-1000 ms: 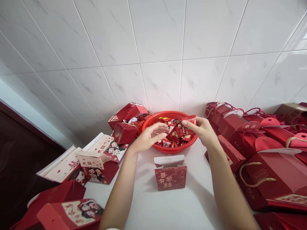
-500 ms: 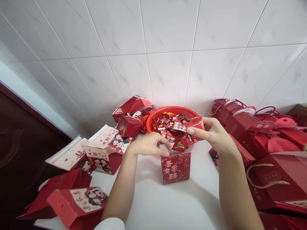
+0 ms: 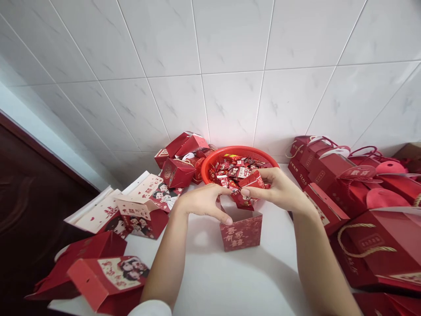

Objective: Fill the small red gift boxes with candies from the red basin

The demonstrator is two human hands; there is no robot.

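Note:
A small red gift box point(image 3: 241, 232) with gold Chinese characters stands upright on the white table, its top gaping. My left hand point(image 3: 204, 204) grips the box's upper left side, thumb at the front rim and fingers at the back. Above the box's far edge, my right hand point(image 3: 283, 188) pinches a red candy packet point(image 3: 252, 181) between thumb and fingers. Just behind, a red plastic basket point(image 3: 205, 169) holds many wrapped candies point(image 3: 230, 169). Another red wrapper point(image 3: 242, 202) shows under the packet; whether it is held too, I cannot tell.
Red and cream gift boxes point(image 3: 141, 219) crowd the left side. More red boxes point(image 3: 177, 172) lie beside the basket. On the right, red boxes with rope handles point(image 3: 371, 245) are stacked. A tiled wall point(image 3: 230, 101) rises behind the white table point(image 3: 226, 281).
My right hand has moved left with the candy packet, from the basket's right side to above the box. My left hand's fingers have spread wider at the box's opening, which now shows more.

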